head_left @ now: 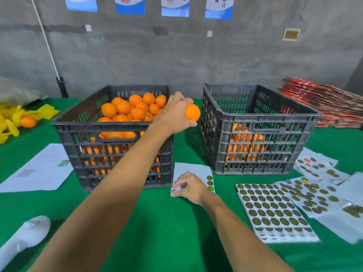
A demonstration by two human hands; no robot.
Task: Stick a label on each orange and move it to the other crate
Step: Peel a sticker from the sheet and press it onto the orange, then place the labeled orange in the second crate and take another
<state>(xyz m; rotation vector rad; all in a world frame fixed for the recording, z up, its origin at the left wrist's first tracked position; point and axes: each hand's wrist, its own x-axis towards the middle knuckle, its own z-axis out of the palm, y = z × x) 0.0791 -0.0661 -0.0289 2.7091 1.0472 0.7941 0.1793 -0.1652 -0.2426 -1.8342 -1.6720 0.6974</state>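
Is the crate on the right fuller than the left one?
No, the right crate holds only a low layer, while the left crate is heaped near its rim.

A rough grey concrete wall (176,55) fills the far side of the room. Four blue-and-white posters (174,6) hang along its top edge, cut off by the frame. Two small pale switch plates (88,28) sit lower on the wall, and a framed tan panel (291,34) is fixed toward the right. A white pole (46,38) leans against the wall at the left. A table with a green cloth (163,222) spans the near ground. The light is even and soft.
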